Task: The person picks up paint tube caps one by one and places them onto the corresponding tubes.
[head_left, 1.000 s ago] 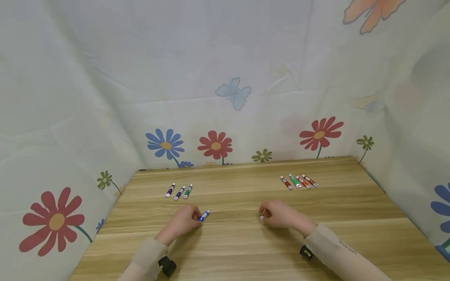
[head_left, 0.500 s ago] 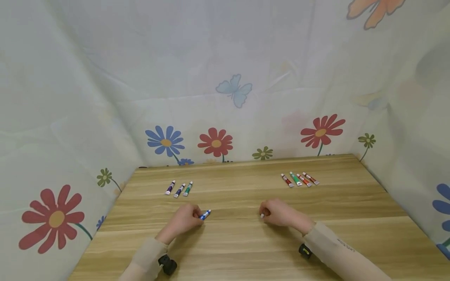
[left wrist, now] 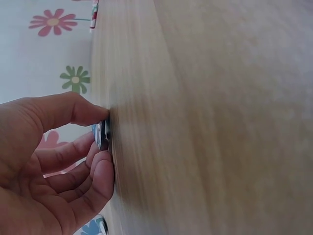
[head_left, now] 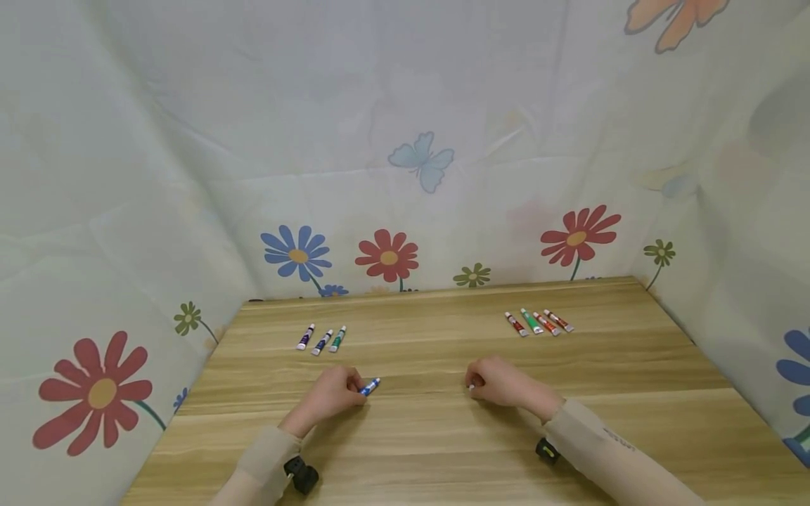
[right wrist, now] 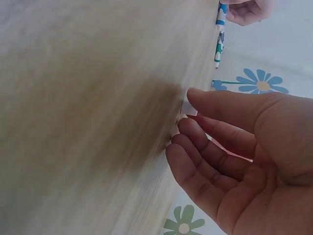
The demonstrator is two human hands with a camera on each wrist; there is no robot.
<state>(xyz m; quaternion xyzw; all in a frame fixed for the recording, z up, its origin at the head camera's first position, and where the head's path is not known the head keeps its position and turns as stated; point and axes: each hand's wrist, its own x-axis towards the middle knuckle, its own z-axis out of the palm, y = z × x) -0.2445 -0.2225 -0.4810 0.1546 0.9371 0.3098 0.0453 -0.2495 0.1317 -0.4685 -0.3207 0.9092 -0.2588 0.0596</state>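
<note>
In the head view my left hand (head_left: 332, 390) pinches a small blue paint tube (head_left: 370, 386) low over the wooden table, its white cap pointing away to the right. The left wrist view has the tube (left wrist: 100, 134) between thumb and fingertips, edge-on and mostly covered. My right hand (head_left: 500, 381) stays close to the tabletop with thumb and forefinger together on a small white piece (head_left: 471, 386). In the right wrist view that white piece (right wrist: 188, 107) peeks out beside the thumb; the fingers hide the rest, so I cannot tell what it is.
Three paint tubes, purple (head_left: 306, 337), dark blue (head_left: 322, 342) and green (head_left: 338, 339), lie at the back left. A row of several red, green and orange tubes (head_left: 531, 322) lies at the back right. Flower-printed cloth (head_left: 418, 211) hangs around the wooden table (head_left: 411, 450).
The head view has shifted slightly. My left hand still pinches the blue tube, now a touch farther right. The right thumb and forefinger have drawn closer together around the white piece.
</note>
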